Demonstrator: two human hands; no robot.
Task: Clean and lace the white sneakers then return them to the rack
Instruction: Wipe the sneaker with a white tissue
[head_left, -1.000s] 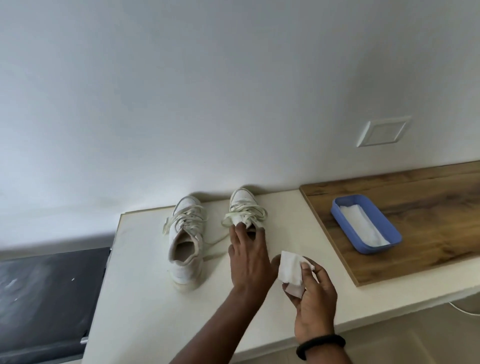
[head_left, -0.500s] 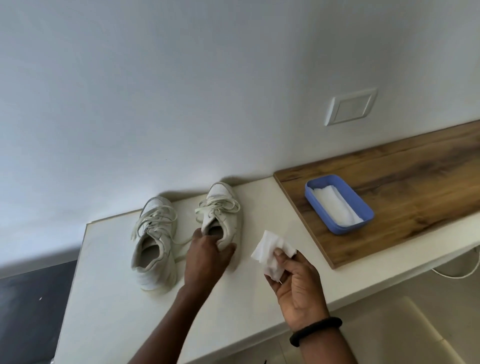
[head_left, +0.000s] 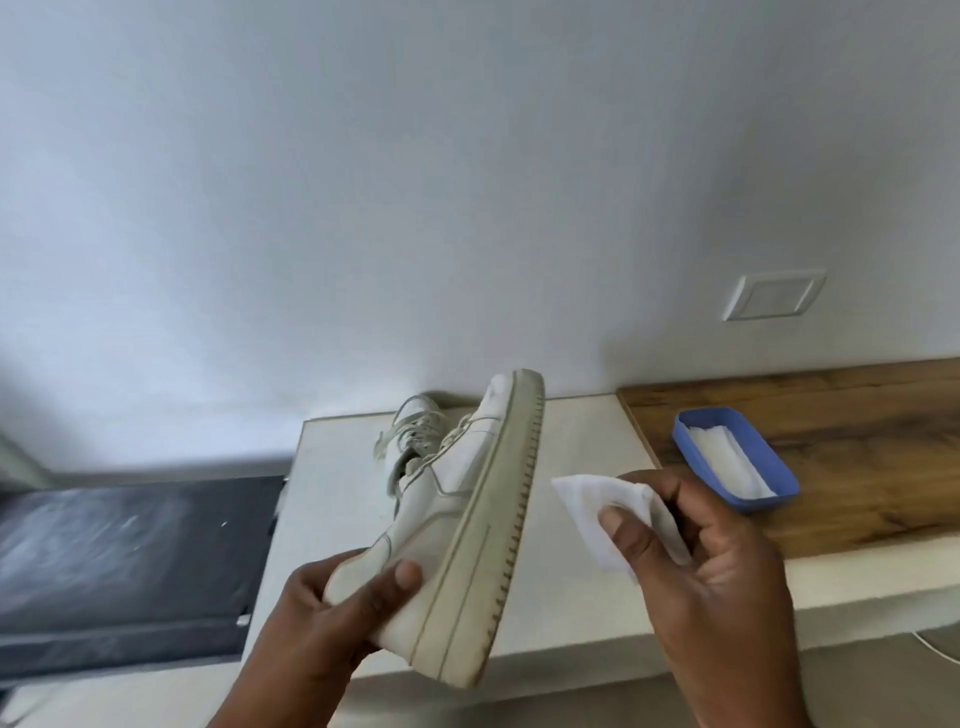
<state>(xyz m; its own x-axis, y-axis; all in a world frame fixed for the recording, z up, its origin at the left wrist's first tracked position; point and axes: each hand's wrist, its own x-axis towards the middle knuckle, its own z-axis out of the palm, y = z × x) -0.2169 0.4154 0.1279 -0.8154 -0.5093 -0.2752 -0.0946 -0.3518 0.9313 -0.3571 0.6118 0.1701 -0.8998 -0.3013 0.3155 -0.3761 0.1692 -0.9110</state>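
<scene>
Behind sneaker (head_left: 462, 525) gripped by left hand (head_left: 332, 608): second sneaker (head_left: 415, 421) on counter (head_left: 571, 431); right hand (head_left: 701, 561) pinches wipe (head_left: 587, 509); blue tray (head_left: 771, 503) beside.

Lifted sneaker (head_left: 457, 525) in left hand (head_left: 332, 618), second sneaker (head_left: 413, 426) behind on counter (head_left: 332, 467), tray (head_left: 735, 460) right.

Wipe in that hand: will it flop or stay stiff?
Probably floppy: the wipe folds and bends where the right hand pinches it. Likely very light, since one pinch holds it up.
</scene>
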